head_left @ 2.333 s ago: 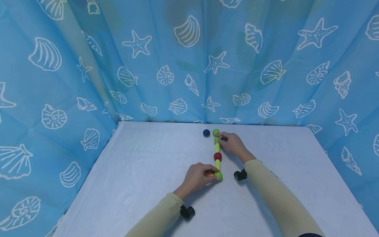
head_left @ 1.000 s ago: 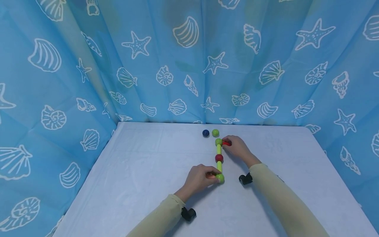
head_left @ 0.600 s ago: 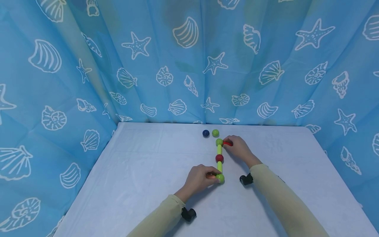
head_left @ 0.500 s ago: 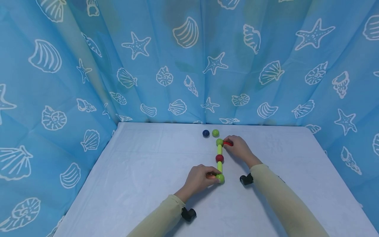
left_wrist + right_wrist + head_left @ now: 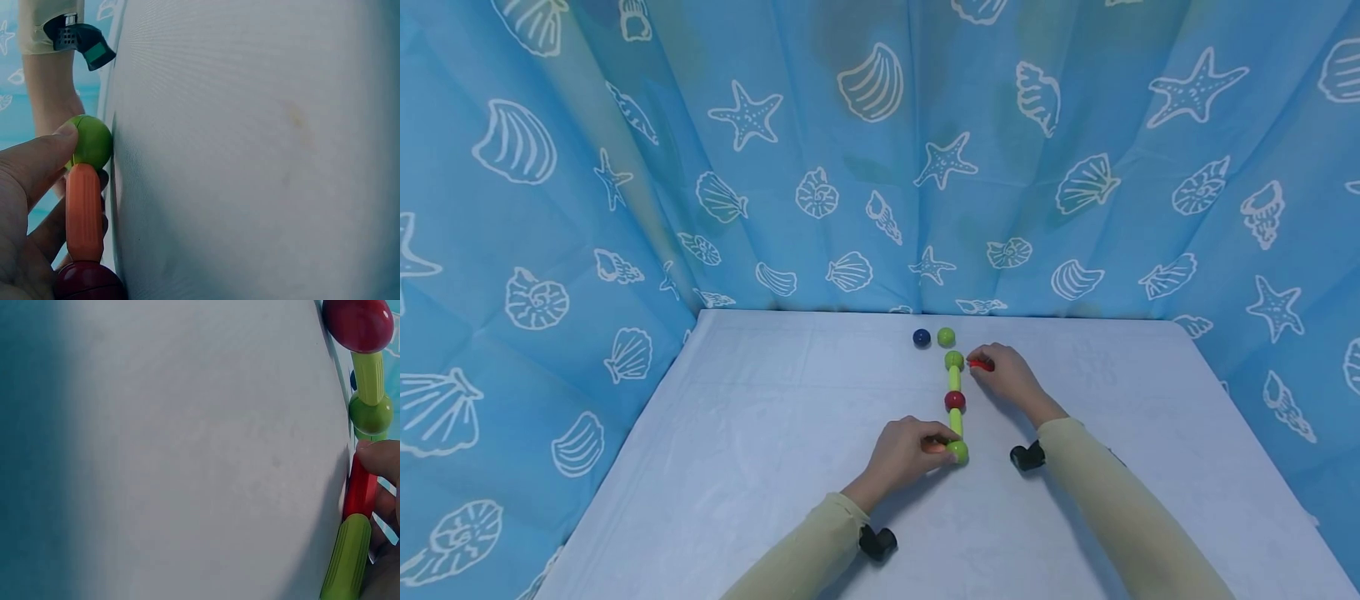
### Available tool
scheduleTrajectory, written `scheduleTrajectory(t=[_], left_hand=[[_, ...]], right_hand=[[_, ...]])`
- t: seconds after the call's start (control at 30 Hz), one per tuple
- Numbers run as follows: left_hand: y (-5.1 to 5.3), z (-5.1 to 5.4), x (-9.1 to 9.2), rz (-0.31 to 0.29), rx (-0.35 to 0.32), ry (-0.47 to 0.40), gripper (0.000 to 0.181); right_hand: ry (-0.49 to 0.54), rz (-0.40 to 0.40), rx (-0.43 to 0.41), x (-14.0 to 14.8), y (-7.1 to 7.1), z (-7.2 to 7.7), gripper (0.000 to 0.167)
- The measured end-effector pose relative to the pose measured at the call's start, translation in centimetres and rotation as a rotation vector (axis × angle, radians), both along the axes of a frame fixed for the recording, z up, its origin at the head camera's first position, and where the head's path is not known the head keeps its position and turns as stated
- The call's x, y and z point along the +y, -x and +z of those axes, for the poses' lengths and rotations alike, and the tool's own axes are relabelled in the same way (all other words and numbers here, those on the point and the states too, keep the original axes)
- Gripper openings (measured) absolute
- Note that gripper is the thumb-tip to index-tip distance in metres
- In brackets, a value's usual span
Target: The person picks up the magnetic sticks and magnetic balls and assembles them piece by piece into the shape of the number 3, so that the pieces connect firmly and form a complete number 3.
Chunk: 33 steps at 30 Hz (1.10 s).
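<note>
A chain of balls and rods lies on the white table: a far green ball (image 5: 954, 360), a yellow-green rod (image 5: 955, 380), a red ball (image 5: 955, 402), a second yellow-green rod (image 5: 956, 422) and a near green ball (image 5: 957, 451). My left hand (image 5: 904, 457) pinches the near green ball. From that ball an orange rod (image 5: 84, 212) runs under the palm to a dark red ball (image 5: 90, 282). My right hand (image 5: 1006, 372) pinches a red rod (image 5: 360, 490), its tip just right of the far green ball. Behind it, another yellow-green rod (image 5: 347, 559) extends below the palm.
A dark blue ball (image 5: 922, 337) and a loose green ball (image 5: 946, 337) lie at the back of the table (image 5: 775, 392). A blue curtain (image 5: 880, 167) with sea shells hangs around it. Each wrist wears a black camera (image 5: 878, 543).
My right hand first held the far green ball, then brought the red rod against its right side. Now the rod has drawn slightly away to the right. The left hand stays put lately.
</note>
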State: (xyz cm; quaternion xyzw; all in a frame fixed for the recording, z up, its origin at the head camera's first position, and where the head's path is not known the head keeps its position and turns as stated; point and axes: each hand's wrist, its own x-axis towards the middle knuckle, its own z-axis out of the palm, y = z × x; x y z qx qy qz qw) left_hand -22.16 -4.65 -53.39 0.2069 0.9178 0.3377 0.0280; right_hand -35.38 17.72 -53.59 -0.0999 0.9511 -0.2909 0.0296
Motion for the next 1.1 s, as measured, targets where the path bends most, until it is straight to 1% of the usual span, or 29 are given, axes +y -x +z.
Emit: scheduleTrajectory(t=[0.3,0.53,0.73,1.1], left_hand=[[0.1,0.0,-0.1,0.007,-0.023,-0.001,0.025],[0.1,0.0,0.0,0.010,-0.031,-0.006,0.025],[0.0,0.0,0.0,0.014,-0.038,-0.005,0.025],[0.0,0.2,0.0,0.009,-0.039,-0.009,0.025]], right_hand=[[-0.002,-0.008,-0.011,0.8,-0.5,0.2,0.033],[0.005,-0.034,-0.033,1.4,-0.9,0.1,0.041],[0.016,-0.057,-0.045,1.9,-1.3,0.2,0.043],[0.028,-0.068,-0.060,2.6,-1.4,0.1,0.035]])
